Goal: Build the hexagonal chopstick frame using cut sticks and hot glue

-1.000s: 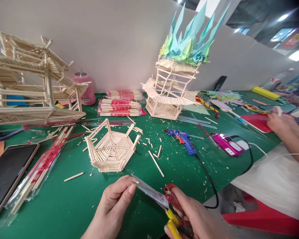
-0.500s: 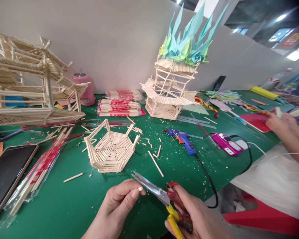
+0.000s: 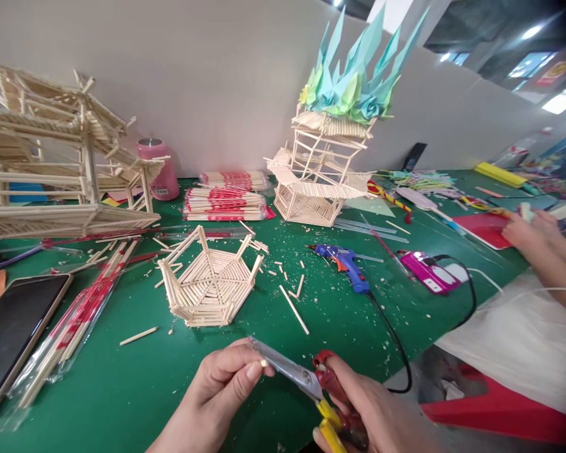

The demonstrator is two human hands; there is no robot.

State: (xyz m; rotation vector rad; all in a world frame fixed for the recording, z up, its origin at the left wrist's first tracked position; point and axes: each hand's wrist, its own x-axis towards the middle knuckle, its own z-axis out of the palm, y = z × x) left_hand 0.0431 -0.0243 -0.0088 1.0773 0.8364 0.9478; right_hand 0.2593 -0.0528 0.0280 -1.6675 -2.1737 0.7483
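Observation:
Pinched between the thumb and fingers of my left hand (image 3: 226, 390) is a short wooden stick (image 3: 264, 363), of which only the pale end shows. My right hand (image 3: 358, 399) grips a pair of scissors (image 3: 306, 377) with red and yellow handles. Their blades lie close beside the stick's end and my left fingertips; whether they touch the stick I cannot tell. Just beyond my hands stands a low, many-sided stick frame (image 3: 214, 283) with a woven-looking base and a few uprights. Cut stick pieces (image 3: 294, 309) lie to its right, and one more stick (image 3: 138, 336) to its left.
A blue glue gun (image 3: 344, 264) with a black cable lies right of centre, near a pink power strip (image 3: 427, 272). Stick buildings (image 3: 325, 170) stand behind. Packed sticks (image 3: 226, 204), a pink bottle (image 3: 159, 170) and a phone (image 3: 21, 333) are leftward. Another person's hands (image 3: 528, 229) work at right.
The scissor blades have come closer together and shifted slightly left toward my left fingertips. My left hand has dipped a little, still pinching the stick.

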